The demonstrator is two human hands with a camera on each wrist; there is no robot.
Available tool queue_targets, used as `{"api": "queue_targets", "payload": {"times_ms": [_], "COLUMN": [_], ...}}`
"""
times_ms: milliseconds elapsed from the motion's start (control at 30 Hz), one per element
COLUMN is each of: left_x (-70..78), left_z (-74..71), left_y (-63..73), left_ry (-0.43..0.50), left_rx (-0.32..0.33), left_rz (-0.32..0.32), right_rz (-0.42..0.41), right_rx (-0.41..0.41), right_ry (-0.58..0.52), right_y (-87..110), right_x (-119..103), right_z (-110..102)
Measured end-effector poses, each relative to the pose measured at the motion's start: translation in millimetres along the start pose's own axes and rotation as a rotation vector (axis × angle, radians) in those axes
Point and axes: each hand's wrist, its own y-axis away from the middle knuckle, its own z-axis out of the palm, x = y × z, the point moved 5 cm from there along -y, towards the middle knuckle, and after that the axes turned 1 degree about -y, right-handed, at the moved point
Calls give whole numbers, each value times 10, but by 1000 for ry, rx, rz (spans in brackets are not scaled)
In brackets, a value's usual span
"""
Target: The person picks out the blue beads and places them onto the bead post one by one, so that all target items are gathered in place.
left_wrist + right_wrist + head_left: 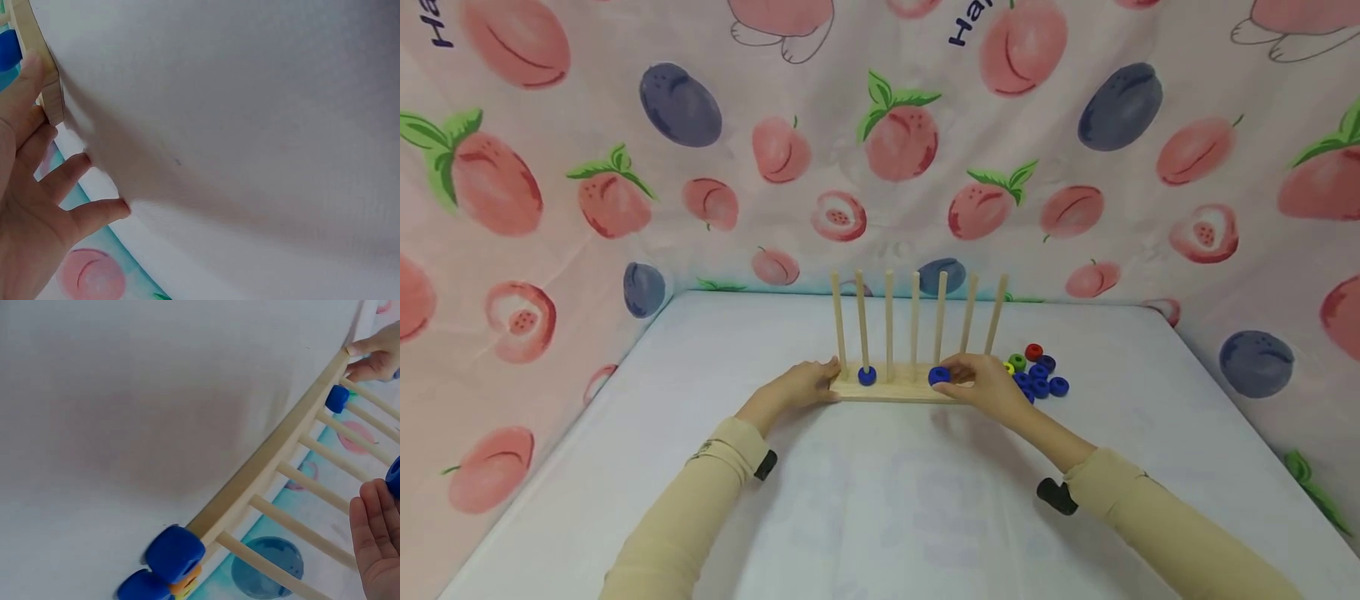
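Note:
A wooden peg stand with several upright pegs stands on the table. At its left end my left hand grips the base between thumb and index finger, the other fingers spread. One blue bead sits at the foot of the second peg from the left. My right hand pinches another blue bead in front of the pegs on the right half. In the right wrist view that held bead is cut off by the frame's edge, beside the straight fingers.
Right of the stand lies a loose group of beads: several blue ones, a red one, a green one and a yellow one partly hidden by the right hand. A fruit-print cloth hangs behind the white table.

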Motion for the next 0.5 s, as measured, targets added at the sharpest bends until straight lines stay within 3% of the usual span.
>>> {"api": "queue_targets", "payload": {"times_ms": [500], "left_x": [-35], "left_z": [16], "left_y": [0], "left_ry": [27], "left_rx": [-8], "left_rz": [-24], "right_rz": [-42], "right_rx": [62], "right_ry": [-20], "right_y": [-226], "right_x": [-227], "right_z": [49]}}
